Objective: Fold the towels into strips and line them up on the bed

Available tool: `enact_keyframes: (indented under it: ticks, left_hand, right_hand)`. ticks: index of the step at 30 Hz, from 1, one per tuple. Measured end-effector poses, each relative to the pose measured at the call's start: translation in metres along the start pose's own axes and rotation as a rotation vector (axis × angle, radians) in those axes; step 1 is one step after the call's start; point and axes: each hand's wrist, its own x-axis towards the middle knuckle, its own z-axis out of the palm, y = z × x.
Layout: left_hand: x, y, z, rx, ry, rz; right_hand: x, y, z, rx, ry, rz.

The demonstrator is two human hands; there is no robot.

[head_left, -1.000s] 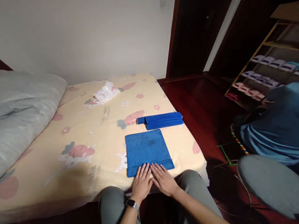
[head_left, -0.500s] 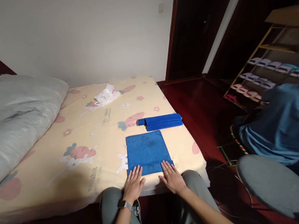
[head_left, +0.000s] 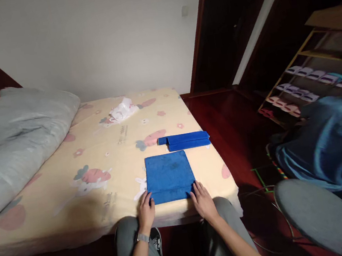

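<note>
A blue cloth (head_left: 169, 171) lies flat near the front edge of the bed, with a strip folded over along its near side. My left hand (head_left: 146, 212) rests at the cloth's near left corner, fingers stretched forward along the edge. At the near right corner, my right hand (head_left: 203, 200) touches the side with its fingers extended and the thumb apart. Neither hand has the cloth lifted. Just beyond it lies a second blue cloth (head_left: 188, 140), folded into a long narrow strip with a thinner end sticking out on the left.
The bed (head_left: 97, 157) has a cream patterned sheet. A crumpled white plastic bag (head_left: 122, 109) lies towards the wall. A grey quilt (head_left: 25, 133) is heaped at the left. On the right stand a round grey stool (head_left: 320, 212) and a shoe rack (head_left: 295, 54) with slippers.
Both hands have slid from on top of the folded strip outward to the cloth's side edges. The folded strip now shows more fully. The view has shifted slightly.
</note>
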Motion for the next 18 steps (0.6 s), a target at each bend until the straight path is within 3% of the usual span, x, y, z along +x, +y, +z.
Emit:
enact_keyframes:
  ticks: [3, 7, 13, 18]
  left_hand:
    - [0.004, 0.001, -0.008, -0.083, 0.118, -0.008]
    - [0.007, 0.011, -0.020, -0.119, 0.093, 0.019]
    - [0.006, 0.001, -0.034, 0.042, -0.258, 0.143]
    - [0.008, -0.021, -0.038, 0.041, -0.359, 0.156]
  right_hand:
    - [0.006, 0.013, -0.016, 0.085, 0.147, -0.012]
    - [0.012, 0.029, -0.036, 0.251, 0.229, 0.001]
    - [0.010, 0.027, -0.041, 0.291, 0.043, -0.099]
    - [0.015, 0.028, -0.042, 0.170, -0.170, -0.134]
